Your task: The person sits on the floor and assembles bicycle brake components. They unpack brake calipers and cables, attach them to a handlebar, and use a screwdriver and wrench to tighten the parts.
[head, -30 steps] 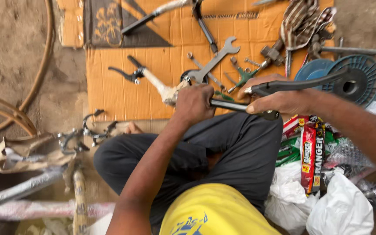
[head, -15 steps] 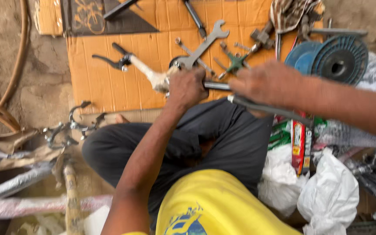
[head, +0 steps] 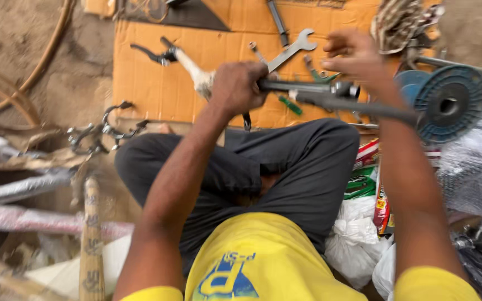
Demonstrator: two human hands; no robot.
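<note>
My left hand (head: pixel 240 86) is closed round one end of a grey metal rod assembly (head: pixel 330 96) that sticks out to the right over my lap. A white-wrapped handle (head: pixel 192 69) pokes out to its left. My right hand (head: pixel 352 56) hovers just above the rod with fingers spread, holding nothing. Beyond the hands, a large open-ended spanner (head: pixel 291 49) lies on an orange cardboard sheet (head: pixel 146 83).
Small tools and a dark clamp (head: pixel 152 54) lie on the cardboard. A blue spool (head: pixel 447 103) stands at right, above white plastic bags (head: pixel 358 239) and coloured packets. Metal brake parts (head: pixel 104 131), tubes and a wooden stick (head: pixel 91 234) sit at left on the dirt ground.
My right hand has let go of the rod and lifted above it, fingers apart. My left hand has kept its grip on the rod.
</note>
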